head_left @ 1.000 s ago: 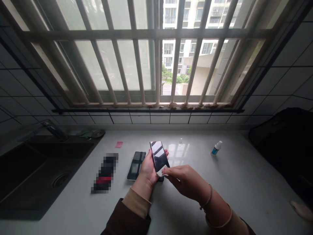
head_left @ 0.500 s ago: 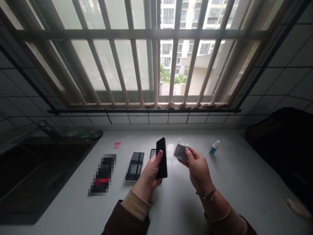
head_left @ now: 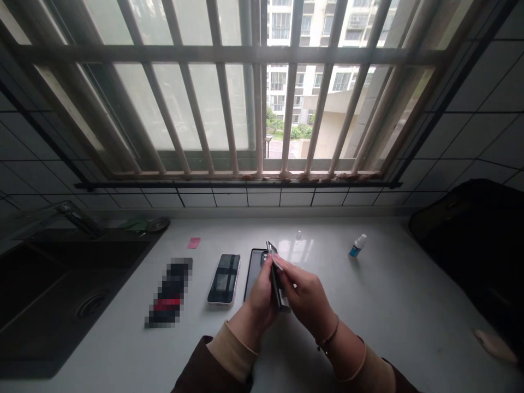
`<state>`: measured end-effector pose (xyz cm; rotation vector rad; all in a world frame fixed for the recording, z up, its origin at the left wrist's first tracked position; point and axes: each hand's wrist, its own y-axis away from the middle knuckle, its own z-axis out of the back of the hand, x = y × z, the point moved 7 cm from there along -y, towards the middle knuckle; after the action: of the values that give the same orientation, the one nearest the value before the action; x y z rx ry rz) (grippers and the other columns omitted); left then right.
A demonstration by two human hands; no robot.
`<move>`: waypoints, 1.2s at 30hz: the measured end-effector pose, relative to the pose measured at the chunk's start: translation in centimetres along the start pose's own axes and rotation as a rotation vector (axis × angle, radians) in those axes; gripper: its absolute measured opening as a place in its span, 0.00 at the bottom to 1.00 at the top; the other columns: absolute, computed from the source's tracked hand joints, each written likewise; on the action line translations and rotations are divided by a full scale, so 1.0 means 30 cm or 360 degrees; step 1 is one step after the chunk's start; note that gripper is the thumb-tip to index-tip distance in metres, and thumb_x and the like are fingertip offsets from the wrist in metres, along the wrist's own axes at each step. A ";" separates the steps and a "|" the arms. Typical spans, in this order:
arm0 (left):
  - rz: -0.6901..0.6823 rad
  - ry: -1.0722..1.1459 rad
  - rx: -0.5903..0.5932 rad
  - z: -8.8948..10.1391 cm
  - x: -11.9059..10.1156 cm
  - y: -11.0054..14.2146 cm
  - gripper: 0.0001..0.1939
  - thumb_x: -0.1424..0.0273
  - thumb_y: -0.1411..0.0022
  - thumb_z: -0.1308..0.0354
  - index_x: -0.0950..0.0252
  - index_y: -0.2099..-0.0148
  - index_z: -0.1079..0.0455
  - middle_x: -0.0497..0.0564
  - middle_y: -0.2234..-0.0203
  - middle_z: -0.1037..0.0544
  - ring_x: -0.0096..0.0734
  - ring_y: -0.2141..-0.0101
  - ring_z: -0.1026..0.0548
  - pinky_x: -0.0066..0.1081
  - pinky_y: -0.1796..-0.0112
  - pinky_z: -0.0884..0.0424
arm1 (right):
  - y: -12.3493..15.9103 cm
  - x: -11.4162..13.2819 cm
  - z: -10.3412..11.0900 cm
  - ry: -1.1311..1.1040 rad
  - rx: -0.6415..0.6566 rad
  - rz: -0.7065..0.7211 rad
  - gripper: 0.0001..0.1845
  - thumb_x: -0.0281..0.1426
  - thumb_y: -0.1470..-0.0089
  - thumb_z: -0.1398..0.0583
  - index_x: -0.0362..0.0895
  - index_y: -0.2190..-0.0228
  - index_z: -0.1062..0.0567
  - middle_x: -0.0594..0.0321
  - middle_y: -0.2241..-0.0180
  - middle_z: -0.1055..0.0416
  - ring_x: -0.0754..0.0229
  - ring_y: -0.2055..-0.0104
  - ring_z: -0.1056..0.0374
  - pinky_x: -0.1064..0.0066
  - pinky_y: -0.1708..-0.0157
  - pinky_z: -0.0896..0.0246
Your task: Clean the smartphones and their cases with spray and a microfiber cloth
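My left hand is closed around a dark smartphone, which is tilted almost edge-on to me above the counter. Pinched in my right hand is a grey cloth, mostly hidden by the fingers and held against the phone's upper part. Behind my left hand an open black phone case lies on the counter, partly covered. To its left rests a second phone with a pale edge and its dark screen facing up.
A small spray bottle stands on the right, and a clear cap lies farther back. Leftward are a pink paper, a blurred-out dark item and the sink. A black bag-like shape borders the right side.
My right hand has moved left, bringing the cloth against the phone. The phone has turned more edge-on and come slightly lower, and more of the case behind it shows.
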<state>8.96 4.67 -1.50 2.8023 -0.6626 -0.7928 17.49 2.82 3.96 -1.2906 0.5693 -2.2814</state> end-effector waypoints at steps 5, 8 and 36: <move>0.0058 0.0256 -0.0199 0.033 -0.046 -0.016 0.27 0.48 0.32 0.42 0.69 0.50 0.27 0.66 0.54 0.19 0.51 0.52 0.18 0.47 0.50 0.22 | 0.001 0.070 -0.030 0.0190 0.0152 0.0378 0.21 0.24 0.31 0.45 0.49 0.42 0.24 0.56 0.43 0.22 0.52 0.40 0.25 0.50 0.34 0.35; -0.0034 0.0285 -0.0255 0.057 -0.095 -0.018 0.29 0.47 0.33 0.41 0.70 0.48 0.27 0.69 0.50 0.20 0.51 0.52 0.18 0.47 0.49 0.22 | 0.004 0.119 -0.023 0.0138 0.0205 0.0545 0.19 0.23 0.33 0.43 0.48 0.45 0.22 0.56 0.45 0.20 0.54 0.42 0.24 0.58 0.41 0.29; 0.0047 0.0153 -0.0080 0.021 -0.043 -0.019 0.27 0.52 0.29 0.44 0.75 0.50 0.23 0.63 0.62 0.17 0.40 0.61 0.18 0.35 0.55 0.22 | -0.008 0.043 0.009 0.0407 0.0212 0.0151 0.22 0.26 0.32 0.46 0.46 0.42 0.22 0.55 0.40 0.25 0.50 0.38 0.28 0.55 0.37 0.29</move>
<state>7.84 5.75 -1.59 2.7588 -0.6568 -0.6553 17.09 2.23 5.11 -0.8973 0.5406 -2.3762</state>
